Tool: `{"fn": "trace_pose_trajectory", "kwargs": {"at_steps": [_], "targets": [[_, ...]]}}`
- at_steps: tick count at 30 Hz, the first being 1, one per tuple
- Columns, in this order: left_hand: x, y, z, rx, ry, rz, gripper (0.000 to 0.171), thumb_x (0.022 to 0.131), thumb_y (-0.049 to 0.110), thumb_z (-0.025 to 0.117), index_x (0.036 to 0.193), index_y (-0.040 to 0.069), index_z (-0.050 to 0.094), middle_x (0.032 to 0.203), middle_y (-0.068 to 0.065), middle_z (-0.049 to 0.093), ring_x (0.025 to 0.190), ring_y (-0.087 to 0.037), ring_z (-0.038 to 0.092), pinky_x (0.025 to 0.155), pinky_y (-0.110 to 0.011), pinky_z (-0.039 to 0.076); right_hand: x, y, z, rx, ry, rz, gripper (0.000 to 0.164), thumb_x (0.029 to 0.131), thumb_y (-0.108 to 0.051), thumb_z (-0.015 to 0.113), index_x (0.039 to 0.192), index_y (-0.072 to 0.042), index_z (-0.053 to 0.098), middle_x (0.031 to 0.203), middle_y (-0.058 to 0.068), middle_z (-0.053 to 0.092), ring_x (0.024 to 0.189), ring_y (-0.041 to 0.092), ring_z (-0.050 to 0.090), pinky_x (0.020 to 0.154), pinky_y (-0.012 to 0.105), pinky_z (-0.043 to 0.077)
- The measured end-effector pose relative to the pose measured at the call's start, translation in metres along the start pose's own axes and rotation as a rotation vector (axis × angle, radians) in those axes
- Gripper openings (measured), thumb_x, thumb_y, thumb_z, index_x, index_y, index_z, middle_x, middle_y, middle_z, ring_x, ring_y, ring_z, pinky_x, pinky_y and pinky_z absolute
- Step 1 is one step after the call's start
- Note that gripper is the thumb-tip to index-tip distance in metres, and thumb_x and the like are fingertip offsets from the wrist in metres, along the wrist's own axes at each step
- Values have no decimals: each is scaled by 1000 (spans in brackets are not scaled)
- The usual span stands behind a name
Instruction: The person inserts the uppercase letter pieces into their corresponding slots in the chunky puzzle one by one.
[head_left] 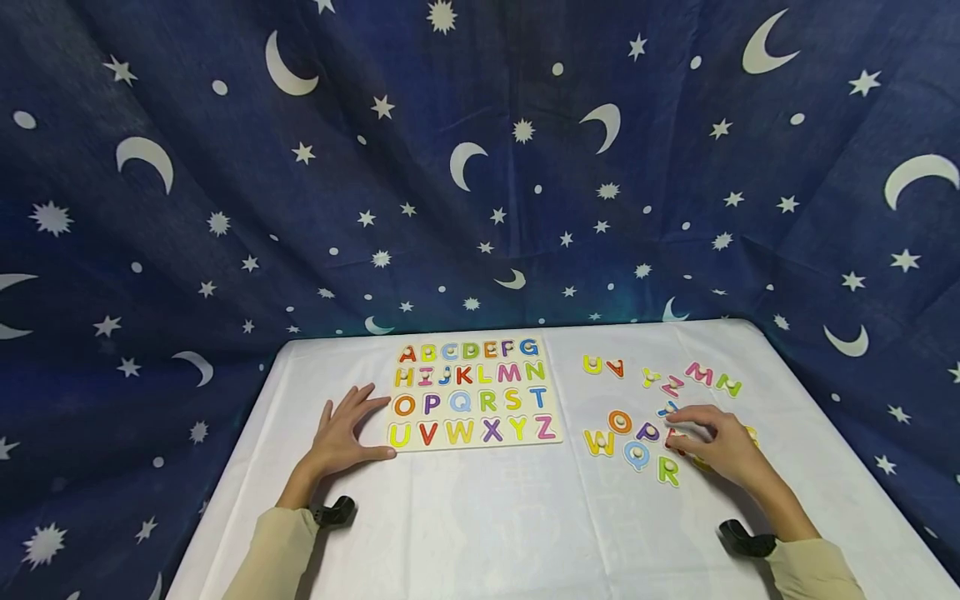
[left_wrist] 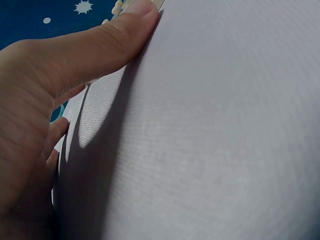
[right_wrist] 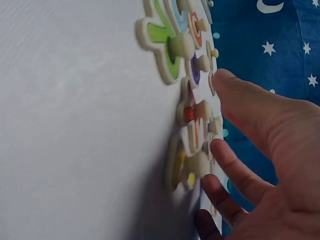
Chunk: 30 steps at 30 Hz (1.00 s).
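A wooden alphabet puzzle board [head_left: 550, 375] lies in the middle of the table. My left hand [head_left: 341, 437] rests beside its left edge with fingers spread; in the left wrist view the thumb [left_wrist: 100, 47] reaches the board's edge. Knobbed letters fill the board's top row and the start of its second. To the right, my right hand [head_left: 723, 446] hovers among loose knobbed letters, thumb and fingers apart with nothing between them. Closest to its fingertips are a red letter [right_wrist: 189, 114] and a blue letter [head_left: 664, 410]; a yellow letter [right_wrist: 180, 162] lies partly under the hand.
Loose letters lie around the right hand: green R [head_left: 668, 471], blue Q [head_left: 637, 454], yellow W [head_left: 599, 442], orange O [head_left: 619, 422] and purple P [head_left: 647, 432]. Farther back are pink M [head_left: 699, 374], green N [head_left: 728, 384] and several more. A starry blue curtain [head_left: 420, 167] hangs behind the white table.
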<state>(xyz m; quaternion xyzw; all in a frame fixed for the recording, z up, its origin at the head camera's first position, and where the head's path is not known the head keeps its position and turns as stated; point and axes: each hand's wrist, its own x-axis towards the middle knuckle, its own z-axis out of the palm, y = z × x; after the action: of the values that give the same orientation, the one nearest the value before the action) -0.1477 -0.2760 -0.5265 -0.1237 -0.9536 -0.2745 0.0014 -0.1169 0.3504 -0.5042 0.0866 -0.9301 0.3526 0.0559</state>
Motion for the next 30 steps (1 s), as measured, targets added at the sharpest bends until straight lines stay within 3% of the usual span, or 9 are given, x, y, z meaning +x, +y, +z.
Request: {"fn": "trace_pose_trajectory", "kwargs": {"at_steps": [4, 6, 14, 23, 30], "targets": [[-1, -1, 0, 5, 6, 0, 95, 63, 59, 92, 144, 21, 59, 164, -16, 35, 155, -43, 17, 120, -71, -3, -4, 3, 2, -21, -20, 11, 27, 83, -27, 88, 106, -14, 79, 123, 15, 64, 116, 28, 50, 93, 37, 41], [-1, -1, 0, 4, 9, -1, 95, 63, 59, 92, 144, 21, 59, 164, -16, 35, 155, -43, 17, 120, -71, -3, -5, 4, 4, -15, -26, 22, 26, 84, -26, 87, 104, -12, 80, 124, 18, 62, 115, 38, 48, 91, 50, 39], [0, 0, 1, -3, 0, 2, 96, 62, 62, 91, 144, 23, 59, 164, -15, 35, 155, -43, 17, 120, -71, -3, -7, 8, 3, -3, -26, 71, 21, 85, -16, 85, 103, -7, 80, 127, 21, 61, 122, 47, 47, 97, 66, 38], [0, 0, 0, -9, 7, 6, 96, 62, 60, 92, 144, 22, 59, 164, -16, 35, 155, -43, 17, 120, -71, -3, -7, 6, 6, -19, 42, 46, 15, 84, -13, 85, 97, -7, 80, 123, 18, 65, 121, 40, 54, 95, 53, 41], [0, -1, 0, 1, 4, 0, 96, 62, 60, 91, 144, 22, 59, 164, -15, 35, 155, -43, 16, 120, -70, -4, -4, -1, 5, -52, 70, 9, 12, 82, -12, 87, 92, -11, 81, 121, 16, 69, 119, 39, 58, 94, 19, 43]]}}
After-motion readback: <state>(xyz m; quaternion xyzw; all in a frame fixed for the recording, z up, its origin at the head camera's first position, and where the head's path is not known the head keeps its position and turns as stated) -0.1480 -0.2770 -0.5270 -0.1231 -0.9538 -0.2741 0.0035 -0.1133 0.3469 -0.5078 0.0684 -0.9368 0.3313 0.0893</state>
